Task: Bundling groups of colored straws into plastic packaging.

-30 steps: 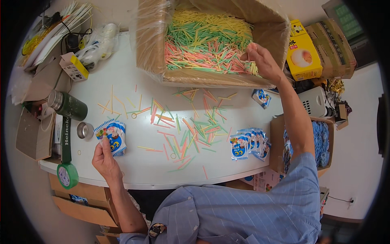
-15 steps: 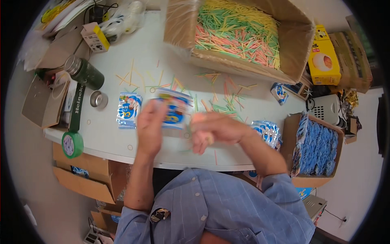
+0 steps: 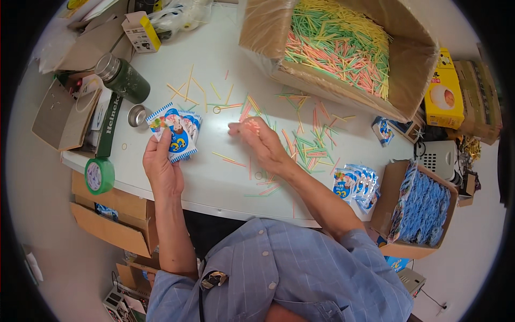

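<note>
Though aslant, packet [image 3: 181, 140] in left hand [image 3: 162, 161].

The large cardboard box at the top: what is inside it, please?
Inside the large cardboard box lie many thin sticks, yellow, green and pink. They cover the box's bottom, so whatever lies beneath the top ones cannot be seen.

Flask [image 3: 127, 83] left on table [image 3: 214, 185]; sticks [image 3: 338, 51] in box [image 3: 410, 61] behind.

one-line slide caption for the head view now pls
Left hand holds a blue-and-white packet, right hand grips pink sticks, over a white table strewn with loose coloured sticks.
</note>
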`<action>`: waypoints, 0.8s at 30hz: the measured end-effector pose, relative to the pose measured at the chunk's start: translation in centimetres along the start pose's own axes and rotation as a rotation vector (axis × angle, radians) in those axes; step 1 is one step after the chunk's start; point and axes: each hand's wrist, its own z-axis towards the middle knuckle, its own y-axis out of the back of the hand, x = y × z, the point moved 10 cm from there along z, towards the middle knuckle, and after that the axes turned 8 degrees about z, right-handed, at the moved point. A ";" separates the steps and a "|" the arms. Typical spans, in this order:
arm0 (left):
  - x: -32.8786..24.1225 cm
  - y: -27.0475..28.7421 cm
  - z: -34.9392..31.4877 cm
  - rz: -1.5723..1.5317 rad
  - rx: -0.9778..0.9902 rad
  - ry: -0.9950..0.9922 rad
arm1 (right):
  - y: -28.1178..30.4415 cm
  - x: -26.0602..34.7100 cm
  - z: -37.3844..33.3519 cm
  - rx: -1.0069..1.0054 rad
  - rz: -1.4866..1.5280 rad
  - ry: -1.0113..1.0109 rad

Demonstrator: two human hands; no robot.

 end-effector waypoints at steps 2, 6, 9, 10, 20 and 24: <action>0.3 0.7 0.1 0.007 0.010 -0.017 | -0.9 -1.7 0.9 0.018 -0.047 0.023; 0.8 0.8 -0.7 0.040 -0.001 -0.030 | -2.7 -2.8 0.6 0.152 -0.584 0.177; 1.7 0.7 -0.9 0.070 0.019 0.055 | -2.6 -2.6 0.7 0.145 -0.591 0.153; 1.8 0.4 -1.1 0.099 0.031 0.046 | -2.3 -2.8 0.8 0.141 -0.539 0.099; 2.2 -3.7 -3.3 0.483 0.244 -0.144 | 2.6 2.8 0.7 -0.183 0.631 0.013; 3.0 -4.4 -4.3 0.539 0.278 -0.162 | 2.1 5.3 0.3 -0.150 0.640 0.053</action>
